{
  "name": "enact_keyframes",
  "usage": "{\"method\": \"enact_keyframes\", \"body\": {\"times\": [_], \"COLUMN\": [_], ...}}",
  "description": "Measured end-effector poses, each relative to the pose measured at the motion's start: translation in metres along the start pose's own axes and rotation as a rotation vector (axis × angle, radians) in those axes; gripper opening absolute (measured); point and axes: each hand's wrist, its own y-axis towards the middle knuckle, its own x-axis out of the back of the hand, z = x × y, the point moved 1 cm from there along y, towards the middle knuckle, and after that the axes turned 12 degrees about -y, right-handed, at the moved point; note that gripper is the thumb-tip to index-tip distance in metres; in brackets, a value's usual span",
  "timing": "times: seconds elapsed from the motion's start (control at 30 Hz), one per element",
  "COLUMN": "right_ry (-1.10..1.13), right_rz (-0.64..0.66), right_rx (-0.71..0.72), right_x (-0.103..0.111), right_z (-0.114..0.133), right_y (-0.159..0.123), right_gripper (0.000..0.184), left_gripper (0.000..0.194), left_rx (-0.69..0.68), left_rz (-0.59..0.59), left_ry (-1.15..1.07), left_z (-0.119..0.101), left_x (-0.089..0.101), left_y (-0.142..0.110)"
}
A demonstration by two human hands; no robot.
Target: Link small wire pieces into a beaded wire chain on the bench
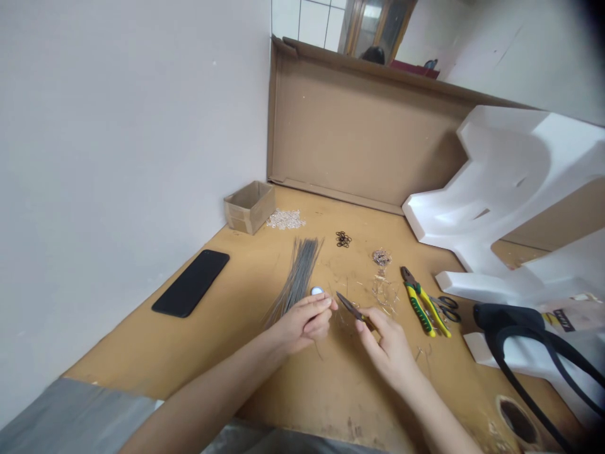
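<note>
My left hand [309,320] is pinched closed around a thin wire [319,350], whose tail hangs below the fingers. Close to its fingertips, my right hand [385,343] grips needle-nose pliers [348,305], their jaws pointing up and left toward the wire. Whether the jaws touch the wire is too fine to make out. Behind my left hand lies a bundle of straight grey wires [301,271]. A small blue-and-white object [316,291] shows just above my left fingers. Loose bent wire pieces [385,293] are scattered beyond my right hand.
Black rings [343,239], a coil of wire [381,257] and a pile of small clear pieces [286,219] lie farther back, beside a cardboard box [250,207]. At left is a black phone [191,284]. Green-yellow pliers [424,302], scissors [448,308] and white foam [501,170] stand right.
</note>
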Motion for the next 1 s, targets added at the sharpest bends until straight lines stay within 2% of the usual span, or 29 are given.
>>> {"method": "enact_keyframes", "body": {"times": [0.17,0.33,0.4,0.57,0.63,0.7,0.8,1.0], "right_ry": [-0.107,-0.070,0.032,0.498,0.567,0.518,0.311,-0.163], "right_rz": [-0.074,-0.096,-0.044,0.264,0.286,0.238,0.131,-0.163], "right_rx": [0.070,0.095,0.053,-0.136,-0.179,-0.186,-0.147,0.069], "right_x": [-0.007,-0.008,-0.008,-0.006,-0.004,-0.002,0.002,0.009], "right_z": [0.000,0.001,0.001,0.003,0.003,0.003,0.003,0.003], "right_y": [0.001,0.002,0.002,0.001,0.001,0.001,0.002,0.000], "right_gripper": [0.018,0.018,0.019,0.031,0.032,0.032,0.028,0.018], "left_gripper": [0.014,0.014,0.012,0.012,0.011,0.011,0.012,0.013], "left_rx": [0.143,0.193,0.196,0.181,0.172,0.160,0.133,0.085], "left_rz": [0.108,0.129,0.130,0.163,0.167,0.154,0.114,0.035], "left_ry": [-0.188,-0.190,-0.173,-0.130,-0.129,-0.129,-0.112,-0.028], "left_z": [0.000,0.000,0.000,0.001,0.001,0.001,0.002,0.005], "left_x": [0.002,0.002,0.001,0.002,0.001,0.001,-0.001,-0.002], "left_y": [-0.001,-0.002,-0.002,-0.003,-0.003,-0.003,-0.002,-0.001]}}
